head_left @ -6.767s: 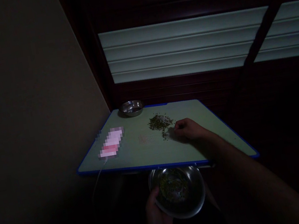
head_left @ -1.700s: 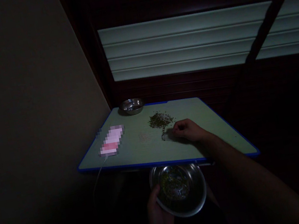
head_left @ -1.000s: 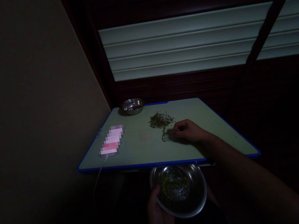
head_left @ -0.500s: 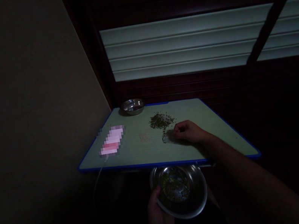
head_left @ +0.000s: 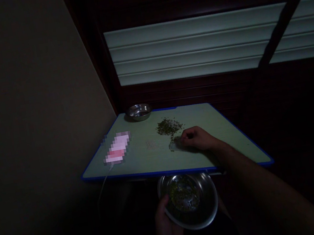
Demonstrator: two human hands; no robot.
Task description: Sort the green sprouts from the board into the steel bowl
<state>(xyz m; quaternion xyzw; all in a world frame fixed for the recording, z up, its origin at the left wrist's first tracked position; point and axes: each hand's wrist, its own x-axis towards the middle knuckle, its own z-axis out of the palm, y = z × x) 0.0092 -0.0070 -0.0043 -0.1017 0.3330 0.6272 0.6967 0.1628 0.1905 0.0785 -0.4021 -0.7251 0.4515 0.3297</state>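
Note:
A dim scene. My left hand [head_left: 166, 230] grips the rim of a steel bowl [head_left: 209, 209] holding green grains, held just below the near edge of a pale green table with a blue rim [head_left: 142, 174]. My right hand [head_left: 197, 139] rests on the table with its fingers curled together, touching a small cluster of grains [head_left: 173, 146] just below the main pile of green grains [head_left: 167, 126]. Whether the fingertips pinch anything is too dark to tell.
A small empty steel bowl [head_left: 138, 111] stands at the table's far edge. A blurred pink-white phone [head_left: 116, 148] with a white cable lies on the left. A faint patch of pale grains [head_left: 152, 144] lies mid-table. A wall stands left, slatted shutters behind.
My right hand has crept slightly left and nearer, dragging a few grains out of the pile. The left hand and bowl have stayed put.

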